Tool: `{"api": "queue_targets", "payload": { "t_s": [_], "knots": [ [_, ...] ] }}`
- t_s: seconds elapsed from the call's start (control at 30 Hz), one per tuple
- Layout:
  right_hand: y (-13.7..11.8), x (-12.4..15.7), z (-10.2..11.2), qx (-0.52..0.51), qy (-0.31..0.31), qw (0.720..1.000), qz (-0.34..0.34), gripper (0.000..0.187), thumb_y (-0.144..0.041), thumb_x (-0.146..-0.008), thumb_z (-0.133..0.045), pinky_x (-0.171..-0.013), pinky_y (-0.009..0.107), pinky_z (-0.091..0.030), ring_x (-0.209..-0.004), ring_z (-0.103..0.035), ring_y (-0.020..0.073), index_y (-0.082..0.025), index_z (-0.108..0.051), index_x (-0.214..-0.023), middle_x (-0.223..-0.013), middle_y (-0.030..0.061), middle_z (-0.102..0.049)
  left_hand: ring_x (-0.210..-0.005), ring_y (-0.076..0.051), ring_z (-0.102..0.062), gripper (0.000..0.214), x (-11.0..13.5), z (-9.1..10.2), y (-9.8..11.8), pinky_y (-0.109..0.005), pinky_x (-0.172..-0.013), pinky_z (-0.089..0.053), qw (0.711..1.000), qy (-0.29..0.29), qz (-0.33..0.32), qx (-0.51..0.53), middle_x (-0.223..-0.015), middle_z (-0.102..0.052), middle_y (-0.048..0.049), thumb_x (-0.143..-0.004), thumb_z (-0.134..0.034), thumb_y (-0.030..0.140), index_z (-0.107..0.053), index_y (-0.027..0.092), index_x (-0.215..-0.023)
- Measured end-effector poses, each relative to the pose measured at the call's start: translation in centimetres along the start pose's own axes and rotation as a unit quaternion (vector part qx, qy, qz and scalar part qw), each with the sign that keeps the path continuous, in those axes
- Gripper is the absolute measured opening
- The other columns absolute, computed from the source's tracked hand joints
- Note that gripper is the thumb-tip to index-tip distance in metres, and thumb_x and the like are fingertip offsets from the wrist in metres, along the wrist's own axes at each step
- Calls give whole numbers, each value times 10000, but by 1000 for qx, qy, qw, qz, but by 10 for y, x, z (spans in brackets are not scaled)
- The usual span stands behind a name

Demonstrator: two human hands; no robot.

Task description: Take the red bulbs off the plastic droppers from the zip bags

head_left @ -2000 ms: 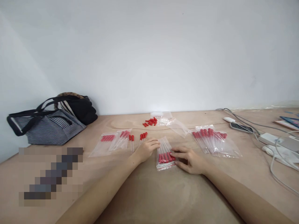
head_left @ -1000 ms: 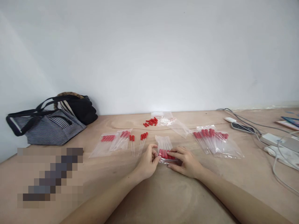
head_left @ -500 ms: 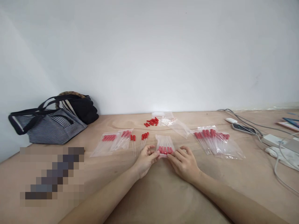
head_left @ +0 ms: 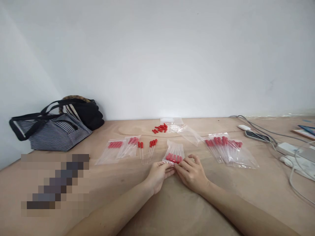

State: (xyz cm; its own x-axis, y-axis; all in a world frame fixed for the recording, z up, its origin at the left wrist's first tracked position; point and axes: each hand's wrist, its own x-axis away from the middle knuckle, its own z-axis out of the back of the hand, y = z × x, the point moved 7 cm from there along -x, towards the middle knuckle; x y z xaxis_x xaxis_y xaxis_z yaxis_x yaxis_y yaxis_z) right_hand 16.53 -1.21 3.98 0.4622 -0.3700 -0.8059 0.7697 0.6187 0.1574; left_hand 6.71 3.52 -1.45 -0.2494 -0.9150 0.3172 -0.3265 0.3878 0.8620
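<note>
Between my hands lies a clear plastic bag with several red-bulbed droppers in it, bulbs toward me. My left hand pinches the near edge of the bag at its left part, thumb on top and fingers below. Close beside it, my right hand grips the same edge further right with bent fingers. Left of my hands, several loose droppers lie on the table, bulbs away from me. Beyond them are filled dropper bags on the left. My fingers partly cover the bag's near edge.
Red rubber bulbs and thin clear tubes lie at the back. More bagged droppers are on the right, near a phone-like device and cables. A striped bag stands at left; a blurred patch covers something before it.
My left hand has shifted right and nearer to me, from the bag's left side to its near edge beside my right hand. The bag has turned slightly.
</note>
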Motion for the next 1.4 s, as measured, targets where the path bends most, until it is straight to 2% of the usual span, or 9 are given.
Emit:
{"api": "queue_targets", "payload": {
  "t_s": [0.27,0.47,0.63,0.87,1.0,1.1,1.2,1.3,1.4],
  "knots": [
    [13,-2,4,-58,12,993,-102,123,-283,-797,-573,-747,326,-291,-690,-499,128,-205,-654,-847,-672,7,-613,-670,-124,-597,326,-1,-1,4,-248,-696,-493,999,-19,-30,-41,-667,-659,-40,-483,-800,378,-677,111,-623],
    [19,-1,1,-117,-10,981,-155,141,-242,-820,-532,-705,308,-283,-652,-498,107,-246,-672,-833,-667,-9,-608,-603,-94,-563,352,-2,0,7,-218,-628,-467,995,-14,-60,-79,-622,-638,-9,-483,-787,421,-670,118,-619],
    [19,-1,1,-96,-19,986,-132,144,-217,-808,-530,-717,318,-277,-672,-489,119,-235,-667,-846,-685,-4,-615,-580,-93,-555,335,-4,1,6,-232,-634,-469,992,-11,-75,-99,-599,-627,0,-523,-770,422,-651,122,-610],
    [9,-3,1,-20,-17,997,-69,169,-133,-814,-466,-715,323,-273,-620,-458,118,-170,-597,-714,-622,0,-582,-580,-106,-552,356,-3,-2,5,-242,-617,-464,987,-25,-81,-135,-595,-613,2,-543,-749,451,-628,123,-613],
    [8,-3,-1,-5,-17,997,-73,178,-116,-823,-441,-763,329,-279,-687,-513,124,-158,-552,-691,-674,12,-598,-571,-104,-539,328,-1,-6,4,-224,-581,-444,982,-43,-80,-168,-592,-602,9,-551,-740,419,-619,124,-629],
    [9,-2,-3,-1,-20,997,-79,178,-120,-828,-430,-796,333,-279,-735,-539,133,-160,-534,-689,-694,19,-604,-531,-99,-525,256,-3,-4,2,-213,-545,-429,976,-33,-86,-200,-526,-561,28,-586,-710,341,-562,134,-556],
    [16,-2,-2,-1,-8,994,-106,167,-128,-831,-426,-800,329,-285,-706,-543,125,-162,-540,-713,-698,19,-607,-477,-89,-502,230,-6,-1,-3,-207,-512,-421,968,-19,-92,-233,-461,-503,48,-612,-655,241,-481,153,-490],
    [21,-2,3,-17,9,993,-120,141,-145,-829,-454,-782,312,-296,-643,-529,107,-171,-562,-742,-657,-4,-597,-478,-102,-530,190,-9,2,-5,-215,-503,-437,959,-16,-94,-267,-476,-525,35,-637,-585,197,-467,161,-493],
    [20,-2,10,-24,24,992,-121,119,-164,-821,-490,-762,309,-301,-632,-521,110,-178,-591,-759,-616,-10,-586,-460,-101,-519,168,-11,10,4,-198,-469,-406,945,7,-120,-305,-455,-510,46,-619,-588,175,-457,170,-512]
  ]
}}
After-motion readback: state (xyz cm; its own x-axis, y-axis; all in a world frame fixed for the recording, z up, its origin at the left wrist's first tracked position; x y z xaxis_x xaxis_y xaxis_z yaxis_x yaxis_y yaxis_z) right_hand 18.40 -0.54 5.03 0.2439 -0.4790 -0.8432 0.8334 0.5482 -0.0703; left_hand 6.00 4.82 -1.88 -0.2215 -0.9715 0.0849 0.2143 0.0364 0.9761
